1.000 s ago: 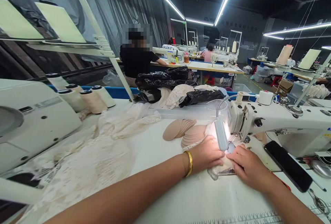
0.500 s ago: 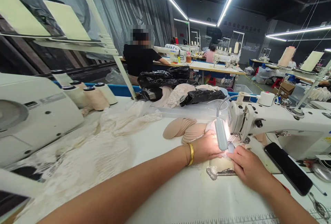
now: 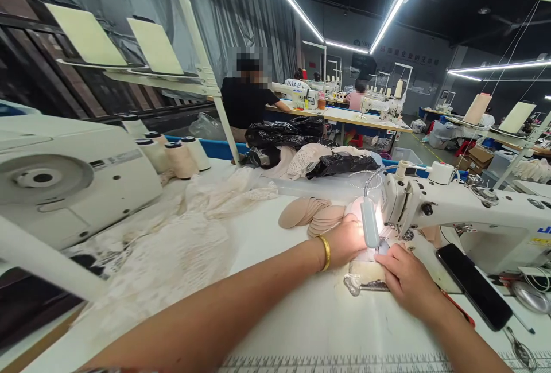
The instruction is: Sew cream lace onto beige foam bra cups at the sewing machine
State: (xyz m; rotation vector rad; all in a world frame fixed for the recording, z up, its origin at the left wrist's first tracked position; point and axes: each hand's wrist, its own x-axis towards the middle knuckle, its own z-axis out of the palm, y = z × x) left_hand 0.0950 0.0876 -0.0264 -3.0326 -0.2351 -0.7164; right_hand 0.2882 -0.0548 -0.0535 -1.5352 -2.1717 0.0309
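Note:
A white sewing machine (image 3: 430, 198) stands at the right, its needle area lit by a small grey lamp (image 3: 369, 225) on a bendable neck. My left hand (image 3: 346, 242), with a gold bracelet at the wrist, grips pale fabric (image 3: 367, 254) just left of the needle. Its fingertips are partly hidden by the lamp and washed out by glare. On the near right side my right hand (image 3: 404, 272) has thumb and fingers pinched at the fabric's edge. Fanned beige oval pads (image 3: 299, 212) lie beyond my left hand, partly overlapping each other.
Cream lace fabric (image 3: 181, 252) spreads over the table's left side, near thread cones (image 3: 183, 159) and another machine (image 3: 77, 175). A black phone (image 3: 476, 287) lies at right; a ruler strip (image 3: 336, 361) runs along the front. A co-worker (image 3: 247, 94) sits beyond black plastic bags (image 3: 286, 132).
The view has turned slightly left, so the scene sits further right, with more of the left machine showing. Both hands stay by the needle; the right fingers have shifted slightly on the fabric.

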